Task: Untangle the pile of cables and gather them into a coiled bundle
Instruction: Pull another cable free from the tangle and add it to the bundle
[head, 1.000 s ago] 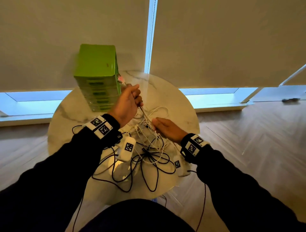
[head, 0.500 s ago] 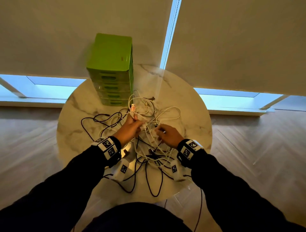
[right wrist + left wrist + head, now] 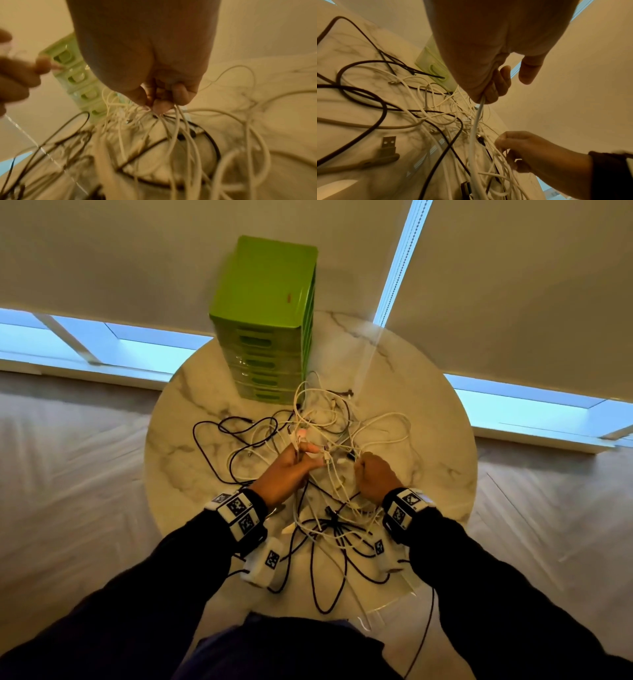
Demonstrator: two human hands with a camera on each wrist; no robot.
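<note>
A tangle of white and black cables (image 3: 329,474) lies on the round marble table (image 3: 428,412). My left hand (image 3: 291,463) grips one white cable (image 3: 476,121), whose pink-tipped plug (image 3: 301,434) sticks up above the fist. In the left wrist view that cable runs taut from the curled fingers (image 3: 498,83) down into the pile. My right hand (image 3: 371,470) is just right of it, its fingers (image 3: 161,104) closed around a bunch of several white cables (image 3: 173,124). The two hands are a short gap apart over the pile's middle.
A green plastic drawer tower (image 3: 267,320) stands at the table's far edge, touching the pile's back. Black cable loops (image 3: 212,446) spread to the left; more hang over the near edge (image 3: 329,594). A loose USB plug (image 3: 388,143) lies flat. Wooden floor surrounds the table.
My left hand dropped from a raised position near the drawer tower down to the pile, still holding the pink-tipped cable. My right hand has closed on a bunch of white cables.
</note>
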